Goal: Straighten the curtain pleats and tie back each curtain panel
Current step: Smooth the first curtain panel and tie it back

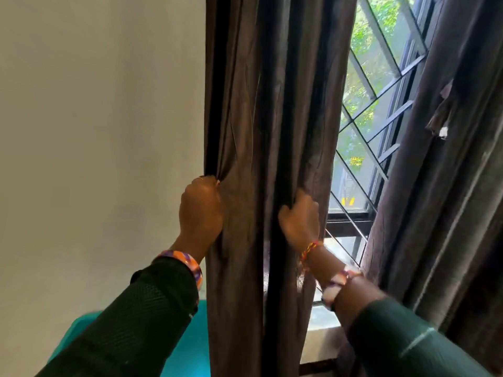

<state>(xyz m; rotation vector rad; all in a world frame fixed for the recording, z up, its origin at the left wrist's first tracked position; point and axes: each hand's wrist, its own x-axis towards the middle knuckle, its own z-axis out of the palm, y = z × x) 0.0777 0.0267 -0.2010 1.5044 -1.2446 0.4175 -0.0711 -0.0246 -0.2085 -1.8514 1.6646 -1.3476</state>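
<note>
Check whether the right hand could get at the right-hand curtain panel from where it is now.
Probably yes. The right hand grips a fold of the left curtain panel; only the open gap before the window grille separates it from the right curtain panel, once it lets go.

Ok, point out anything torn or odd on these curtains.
The right curtain panel has a ragged torn flap hanging loose, pale at its tip. The left curtain panel is only creased.

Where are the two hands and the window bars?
left hand (201, 210), head view, back of the hand
right hand (300, 220), head view, back of the hand
window bars (362, 77), head view, a diagonal bar
</note>
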